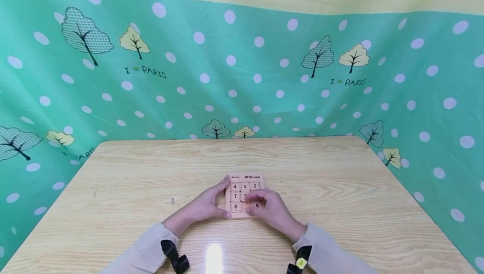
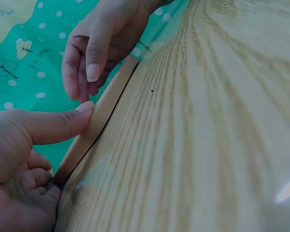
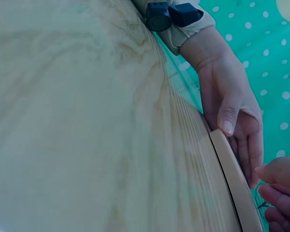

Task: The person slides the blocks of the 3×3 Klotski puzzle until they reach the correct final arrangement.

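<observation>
A pale pink number sliding puzzle [image 1: 242,177] lies flat on the wooden table, its square tiles marked with black digits. Tiles 4, 1 and 2 make up the top row; 7 and 8 run down the left side, and a 6 sits at lower right. My left hand [image 1: 204,204] holds the puzzle's left side, thumb at the near corner, fingers reaching along to the far corner. Over the lower right part hovers my right hand [image 1: 270,211], thumb and fingers bent loosely and apart, hiding the middle-right tile. From the left wrist only the puzzle's side edge [image 2: 106,104] shows.
The light wood table [image 1: 159,160] extends around the puzzle on all sides. A green dotted curtain [image 1: 242,72] with tree prints hangs behind and along both sides. Black wrist cameras [image 1: 175,257] are strapped over both pale sleeves.
</observation>
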A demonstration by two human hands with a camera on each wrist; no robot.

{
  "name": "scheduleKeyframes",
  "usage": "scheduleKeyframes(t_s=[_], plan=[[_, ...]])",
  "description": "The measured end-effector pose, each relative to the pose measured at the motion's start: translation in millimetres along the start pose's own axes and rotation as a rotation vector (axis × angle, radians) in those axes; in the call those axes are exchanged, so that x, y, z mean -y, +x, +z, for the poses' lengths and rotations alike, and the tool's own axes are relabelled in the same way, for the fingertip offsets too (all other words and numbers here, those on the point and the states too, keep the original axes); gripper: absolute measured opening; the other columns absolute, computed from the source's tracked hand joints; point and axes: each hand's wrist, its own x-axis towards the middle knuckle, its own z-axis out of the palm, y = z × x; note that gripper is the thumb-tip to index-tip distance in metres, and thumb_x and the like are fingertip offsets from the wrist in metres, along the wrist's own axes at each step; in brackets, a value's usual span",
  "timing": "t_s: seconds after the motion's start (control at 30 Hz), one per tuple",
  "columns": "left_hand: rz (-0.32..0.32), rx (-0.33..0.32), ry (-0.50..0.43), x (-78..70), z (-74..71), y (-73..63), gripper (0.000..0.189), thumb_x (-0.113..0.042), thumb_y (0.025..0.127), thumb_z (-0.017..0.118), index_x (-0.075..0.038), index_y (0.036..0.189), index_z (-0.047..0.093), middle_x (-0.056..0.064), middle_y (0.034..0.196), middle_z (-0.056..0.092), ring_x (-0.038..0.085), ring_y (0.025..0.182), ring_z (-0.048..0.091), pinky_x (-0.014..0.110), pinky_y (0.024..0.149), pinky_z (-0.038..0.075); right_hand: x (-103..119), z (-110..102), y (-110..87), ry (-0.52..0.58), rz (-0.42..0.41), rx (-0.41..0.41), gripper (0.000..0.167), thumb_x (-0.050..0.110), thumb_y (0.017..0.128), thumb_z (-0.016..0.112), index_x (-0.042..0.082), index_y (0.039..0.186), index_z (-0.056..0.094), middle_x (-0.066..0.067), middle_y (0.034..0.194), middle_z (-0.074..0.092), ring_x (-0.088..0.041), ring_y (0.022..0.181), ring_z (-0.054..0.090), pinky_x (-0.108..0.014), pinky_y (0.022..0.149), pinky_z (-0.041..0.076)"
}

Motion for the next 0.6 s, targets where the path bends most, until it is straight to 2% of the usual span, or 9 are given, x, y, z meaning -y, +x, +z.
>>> scheduleKeyframes(t_s=[0.2, 0.6], plan=[[0.005, 0.002, 0.001, -0.4, -0.7, -0.1, 0.103, -0.015, 0.069, 0.081, -0.001, 0.149, 0.017, 0.012, 0.157, 0.009, 0.029, 0.144, 0.007, 0.046, 0.116, 0.007, 9, 15, 8.5, 0.042, -0.043, 0.05, 0.028, 0.007, 0.076, 0.074, 0.004, 0.103, 0.069, -0.004, 0.102, 0.069, -0.021, 0.097, 0.063, -0.033, 0.089, 0.051], [0.003, 0.004, 0.017, -1.1, -1.5, -1.3, 0.104, -0.019, 0.069, 0.082, -0.002, 0.149, 0.017, 0.012, 0.157, 0.01, 0.029, 0.144, 0.008, 0.046, 0.116, 0.008, 16, 31, 18.0, -0.021, -0.038, 0.051, 0.026, 0.0, 0.073, 0.072, 0.004, 0.099, 0.069, -0.003, 0.095, 0.069, -0.018, 0.092, 0.062, -0.03, 0.085, 0.052]])
